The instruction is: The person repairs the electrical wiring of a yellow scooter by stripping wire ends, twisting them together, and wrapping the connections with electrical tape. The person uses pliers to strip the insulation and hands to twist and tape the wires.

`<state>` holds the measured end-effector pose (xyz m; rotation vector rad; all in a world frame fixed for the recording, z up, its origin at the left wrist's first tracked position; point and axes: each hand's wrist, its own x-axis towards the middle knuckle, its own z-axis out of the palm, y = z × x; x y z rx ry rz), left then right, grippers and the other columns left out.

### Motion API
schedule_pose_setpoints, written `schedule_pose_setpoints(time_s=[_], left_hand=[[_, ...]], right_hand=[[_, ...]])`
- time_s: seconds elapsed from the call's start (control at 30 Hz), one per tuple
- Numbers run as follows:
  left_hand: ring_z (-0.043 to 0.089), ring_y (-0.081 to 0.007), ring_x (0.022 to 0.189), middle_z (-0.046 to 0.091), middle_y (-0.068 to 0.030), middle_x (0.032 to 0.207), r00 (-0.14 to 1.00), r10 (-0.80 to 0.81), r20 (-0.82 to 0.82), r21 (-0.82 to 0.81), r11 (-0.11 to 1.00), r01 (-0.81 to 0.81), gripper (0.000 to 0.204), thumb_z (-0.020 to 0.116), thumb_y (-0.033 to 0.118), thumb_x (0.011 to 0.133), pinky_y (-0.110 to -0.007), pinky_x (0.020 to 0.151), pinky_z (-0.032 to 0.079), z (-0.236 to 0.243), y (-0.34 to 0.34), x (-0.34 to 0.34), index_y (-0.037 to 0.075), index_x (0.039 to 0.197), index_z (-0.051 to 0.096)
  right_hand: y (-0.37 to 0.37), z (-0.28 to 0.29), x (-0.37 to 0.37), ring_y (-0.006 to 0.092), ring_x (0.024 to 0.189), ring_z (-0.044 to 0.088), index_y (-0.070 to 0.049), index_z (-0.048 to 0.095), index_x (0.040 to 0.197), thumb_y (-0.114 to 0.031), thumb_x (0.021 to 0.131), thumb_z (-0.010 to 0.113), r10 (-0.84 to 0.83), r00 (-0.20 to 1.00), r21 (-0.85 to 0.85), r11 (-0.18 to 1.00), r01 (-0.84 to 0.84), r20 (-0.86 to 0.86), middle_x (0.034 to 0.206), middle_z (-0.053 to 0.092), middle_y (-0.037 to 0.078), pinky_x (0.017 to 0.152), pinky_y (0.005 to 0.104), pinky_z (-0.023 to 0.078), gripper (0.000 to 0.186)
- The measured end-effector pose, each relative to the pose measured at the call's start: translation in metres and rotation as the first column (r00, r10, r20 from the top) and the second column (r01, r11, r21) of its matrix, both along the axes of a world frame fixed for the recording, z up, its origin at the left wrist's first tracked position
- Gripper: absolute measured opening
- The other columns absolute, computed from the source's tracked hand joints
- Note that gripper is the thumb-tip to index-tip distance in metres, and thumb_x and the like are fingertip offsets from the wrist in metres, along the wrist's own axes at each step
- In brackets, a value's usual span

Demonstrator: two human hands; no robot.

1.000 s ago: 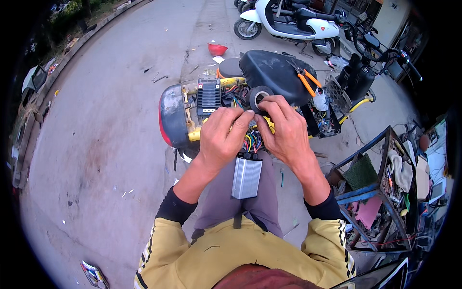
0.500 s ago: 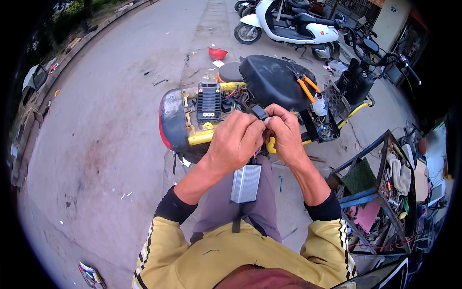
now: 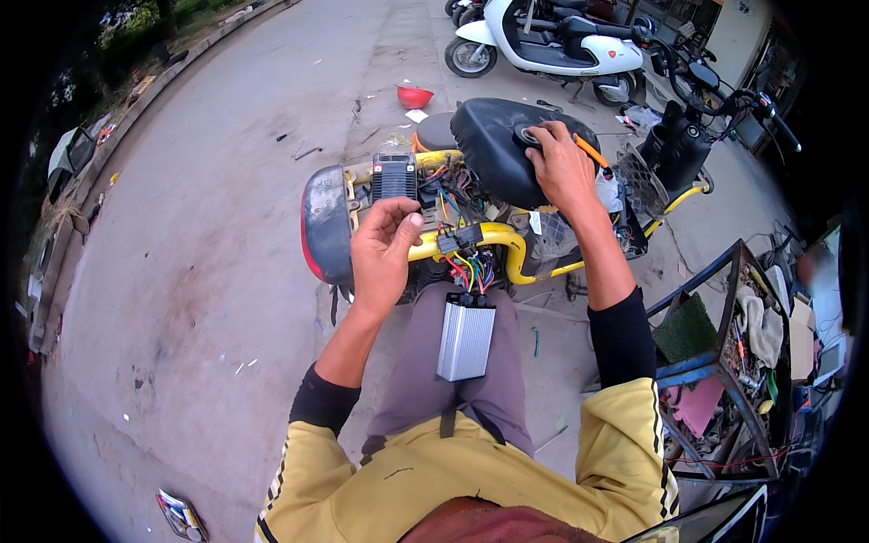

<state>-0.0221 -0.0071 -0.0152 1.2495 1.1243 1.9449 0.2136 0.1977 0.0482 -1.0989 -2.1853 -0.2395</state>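
Note:
My left hand (image 3: 382, 249) hovers over the yellow frame tube (image 3: 500, 233) beside the finned black box (image 3: 393, 176). Its fingers are loosely curled, the thumb is apart from them, and I see nothing held. Over the black seat (image 3: 493, 149), my right hand (image 3: 563, 167) grips a small round black roll (image 3: 528, 136), which looks like tape. Orange-handled pliers (image 3: 590, 149) lie just beyond that hand, partly hidden. A silver finned controller (image 3: 467, 339) rests on my thighs. Coloured wires (image 3: 471, 271) run from it up to a black connector (image 3: 460, 239) lying on the tube.
An opened-up scooter lies before me, its rear end (image 3: 326, 222) at left and handlebar (image 3: 724, 113) at right. A metal-framed cart (image 3: 715, 362) full of scrap stands close at right. A red bowl-shaped thing (image 3: 415, 97) and a parked white scooter (image 3: 552, 50) are farther off.
My hands were together over the tube and have parted. The left went left; the right moved up and right to the seat with the black roll. The connector on the tube now shows.

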Motion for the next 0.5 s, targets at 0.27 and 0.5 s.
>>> schedule_pose_setpoints(time_s=[0.27, 0.5], left_hand=[[0.066, -0.0081, 0.091, 0.074, -0.0035, 0.106, 0.991, -0.047, -0.122, -0.175, 0.984, 0.025, 0.03, 0.072, 0.002, 0.105, -0.027, 0.079, 0.056, -0.018, 0.015, -0.04, 0.001, 0.133, 0.065], [0.068, -0.0113, 0.083, 0.076, -0.0069, 0.096, 0.995, -0.087, -0.058, -0.386, 0.921, 0.058, 0.023, 0.076, 0.004, 0.102, -0.028, 0.073, 0.056, -0.042, 0.028, -0.033, -0.005, 0.122, 0.07]], right_hand=[[-0.11, -0.059, -0.044, 0.0287, 0.085, 0.075, -0.003, 0.075, 0.11, -0.005, 0.096, 0.079, 0.213, 0.812, -0.153, 0.926, -0.345, -0.543, 0.102, 0.068, 0.011, 0.074, 0.0398, 0.059, 0.015], [-0.119, -0.126, -0.079, 0.0351, 0.092, 0.072, -0.006, 0.079, 0.109, -0.013, 0.095, 0.082, 0.101, 0.857, -0.3, 0.91, -0.285, -0.506, 0.104, 0.066, 0.011, 0.079, 0.0475, 0.056, 0.016]])
